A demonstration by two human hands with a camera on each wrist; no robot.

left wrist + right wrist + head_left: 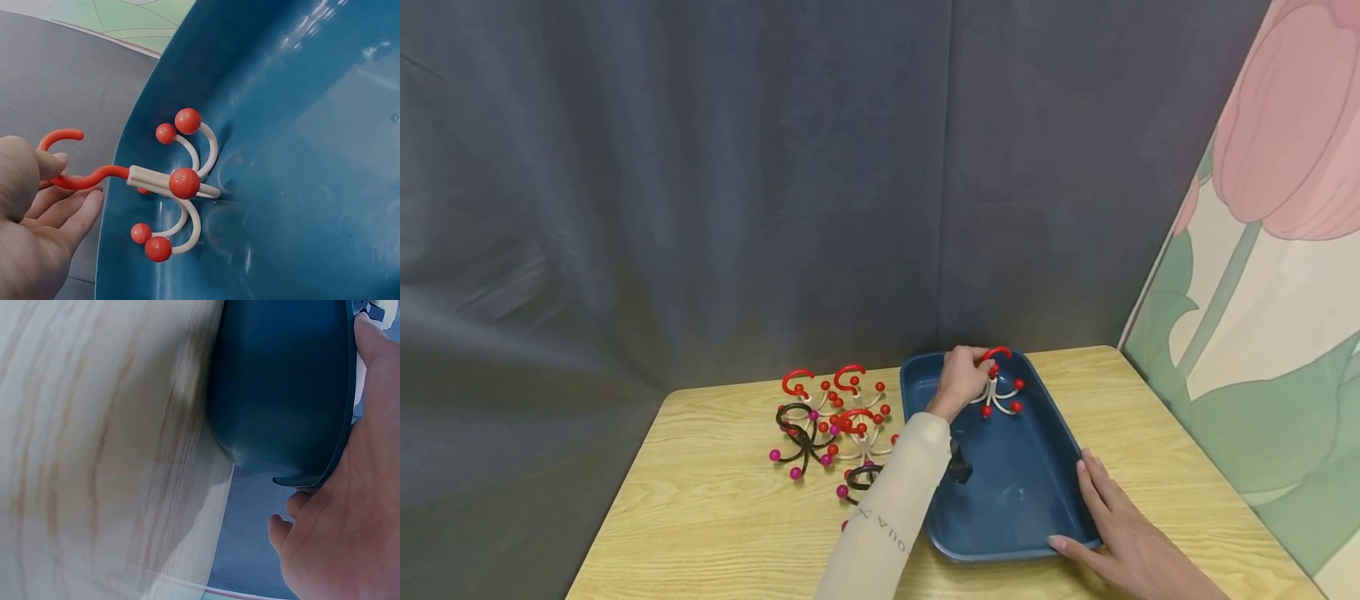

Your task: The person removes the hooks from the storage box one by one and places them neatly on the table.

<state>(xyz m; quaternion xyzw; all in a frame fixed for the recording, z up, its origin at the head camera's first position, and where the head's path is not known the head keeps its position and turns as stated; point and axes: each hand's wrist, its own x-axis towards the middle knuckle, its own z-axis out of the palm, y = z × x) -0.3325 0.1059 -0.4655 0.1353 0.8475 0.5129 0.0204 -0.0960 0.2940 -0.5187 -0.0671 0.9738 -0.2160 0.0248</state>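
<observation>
My left hand (961, 382) pinches the red hook of a small rotating-style hanger (992, 390) between thumb and fingers. In the left wrist view this hanger (153, 178) has curved cream arms tipped with red balls, and it hangs inside the far end of a blue plastic tray (1011, 479). With fingers extended along the tray's right side and the thumb at its near rim, my right hand (1123, 533) rests on the near right corner. The right wrist view shows the tray's outer wall (281, 394) beside that hand.
Left of the tray, several similar hangers lie grouped on the wooden table (715, 500): cream ones (865, 446) with red hooks and black ones (805, 442) with magenta balls. My left forearm partly covers them. A dark curtain (775, 208) stands behind, a flowered panel (1262, 333) at right.
</observation>
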